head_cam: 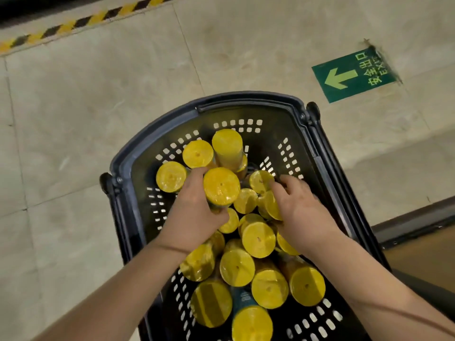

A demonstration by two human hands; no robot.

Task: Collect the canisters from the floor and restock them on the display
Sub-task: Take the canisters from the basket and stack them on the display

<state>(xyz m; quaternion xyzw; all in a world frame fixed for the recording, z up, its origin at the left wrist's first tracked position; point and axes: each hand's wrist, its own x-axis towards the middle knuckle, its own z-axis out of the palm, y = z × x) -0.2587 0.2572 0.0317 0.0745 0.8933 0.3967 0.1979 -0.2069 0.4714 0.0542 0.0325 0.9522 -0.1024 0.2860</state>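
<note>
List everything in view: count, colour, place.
canisters: about eighteen visible, yellow lids, piled in the basket
basket: one, dark perforated plastic, on the floor, centre
floor: beige tiles, all around the basket
tape: one strip, yellow and black stripes, on the floor top left
sign: one, green with a pale arrow, on the floor upper right
ledge: one, dark, right edge
left hand: fingers wrapped round one canister, mid-basket
right hand: fingers on the canisters right of centre; grip unclear
</note>
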